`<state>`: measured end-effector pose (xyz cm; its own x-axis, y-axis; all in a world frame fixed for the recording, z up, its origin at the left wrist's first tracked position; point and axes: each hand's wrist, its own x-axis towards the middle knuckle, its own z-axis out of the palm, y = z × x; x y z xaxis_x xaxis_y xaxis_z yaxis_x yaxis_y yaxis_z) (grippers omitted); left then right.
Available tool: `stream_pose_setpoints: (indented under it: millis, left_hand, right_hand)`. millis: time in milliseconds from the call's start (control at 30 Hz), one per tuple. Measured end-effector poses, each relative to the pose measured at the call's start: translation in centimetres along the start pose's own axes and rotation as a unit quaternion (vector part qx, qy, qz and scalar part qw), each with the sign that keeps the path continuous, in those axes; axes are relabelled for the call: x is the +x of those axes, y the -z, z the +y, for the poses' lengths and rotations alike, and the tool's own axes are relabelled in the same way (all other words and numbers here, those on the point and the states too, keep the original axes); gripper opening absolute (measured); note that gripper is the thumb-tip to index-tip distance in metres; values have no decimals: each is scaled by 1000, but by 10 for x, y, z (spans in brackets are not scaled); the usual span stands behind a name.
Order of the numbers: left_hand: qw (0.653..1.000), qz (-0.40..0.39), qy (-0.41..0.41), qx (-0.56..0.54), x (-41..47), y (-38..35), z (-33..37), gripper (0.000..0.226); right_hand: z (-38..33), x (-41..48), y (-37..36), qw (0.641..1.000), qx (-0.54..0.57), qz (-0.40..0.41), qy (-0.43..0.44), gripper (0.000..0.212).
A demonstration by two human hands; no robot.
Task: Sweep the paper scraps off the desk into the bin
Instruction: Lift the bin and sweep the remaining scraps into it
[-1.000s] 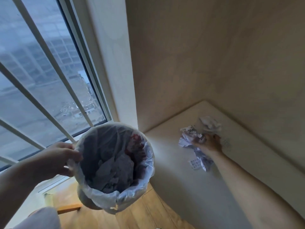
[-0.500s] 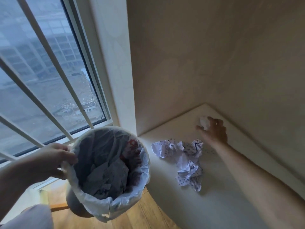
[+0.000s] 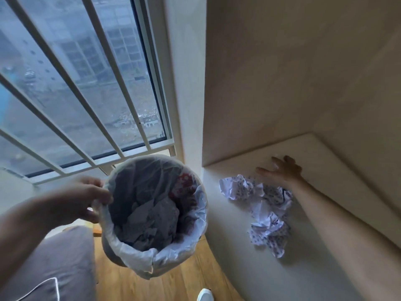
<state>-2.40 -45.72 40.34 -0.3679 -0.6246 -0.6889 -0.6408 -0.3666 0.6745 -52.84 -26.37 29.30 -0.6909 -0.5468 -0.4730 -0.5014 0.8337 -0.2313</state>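
Observation:
A round bin [image 3: 201,205] lined with a white plastic bag hangs beside the desk's left edge, above the floor. My left hand [image 3: 80,198] grips its near-left rim. Crumpled paper and something red lie inside it. On the pale desk [image 3: 249,268] sit several crumpled dotted paper scraps [image 3: 258,205], in a loose line from near the edge toward me. My right hand [image 3: 282,170] rests flat on the desk behind the scraps, fingers spread, nothing in it.
The desk fits into a corner between two beige walls [image 3: 303,72]. A barred window [image 3: 76,94] fills the left. Below are wood flooring [image 3: 173,285], my grey-trousered knee [image 3: 54,268] and a white shoe tip [image 3: 205,295].
My right hand dragged the scraps left toward the desk edge, reached back into the corner, and now lies spread flat. The small white scrap by its fingers is gone from sight. The bin stays held.

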Motion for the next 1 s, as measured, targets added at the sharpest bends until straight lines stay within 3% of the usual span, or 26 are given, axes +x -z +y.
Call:
stream_pose_setpoints:
  millis: [233, 400, 600, 1000]
  left_hand:
    - [997, 65, 38, 10, -8, 21, -31, 38]
    - [992, 108, 52, 38, -1, 12, -42, 19]
    - [992, 100, 54, 56, 26, -36, -50, 7]
    - [999, 40, 35, 9, 48, -97, -51, 20]
  right_hand:
    - [-26, -24, -15, 1000, 5, 20, 14, 118]
    - [-34, -34, -26, 999, -10, 26, 30, 116]
    - [-31, -38, -39, 998, -33, 45, 32, 103]
    - [-78, -67, -74, 987, -51, 61, 138, 90]
